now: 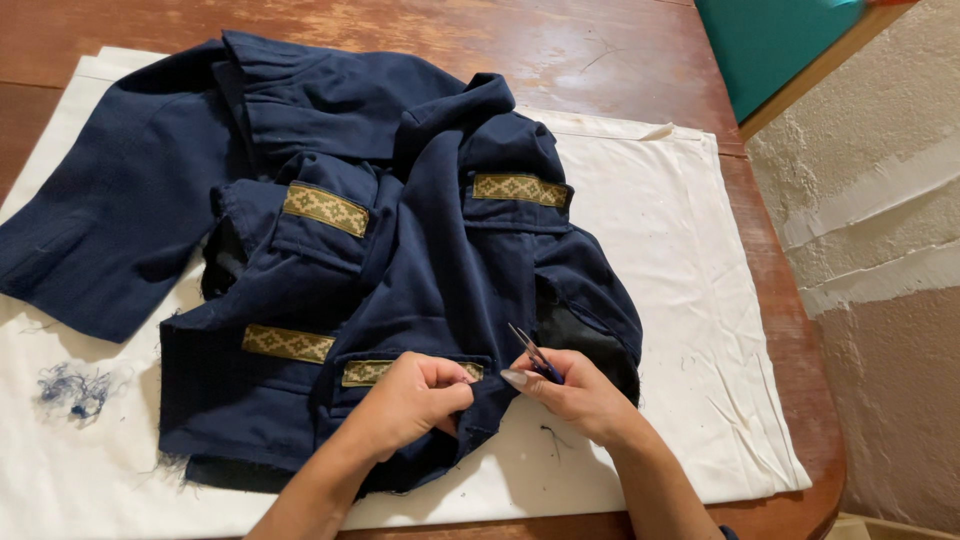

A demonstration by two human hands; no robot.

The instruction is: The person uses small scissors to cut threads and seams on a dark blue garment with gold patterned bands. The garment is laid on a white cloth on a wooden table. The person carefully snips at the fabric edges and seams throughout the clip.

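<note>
Navy-blue cotton jacket (400, 270) w/ gold woven trim bands lies crumpled on white cloth sheet (680, 300) over reddish wooden table (560, 50). L hand (410, 400) pinches front pocket edge, fingers closed on fabric. R hand (575, 395), just beside it, grips small purple-handled snips (535, 358), blades at seam. Loose blue thread clump (72, 388) far left.

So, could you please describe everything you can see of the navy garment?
The garment is dark navy, of stout woven cloth, lying crumpled on a white cloth over a wooden table. Four pocket flaps carry olive-gold patterned trim. The bottom edge looks frayed. The left hand pinches the nearest flap; the right hand holds small scissors against it.
</note>
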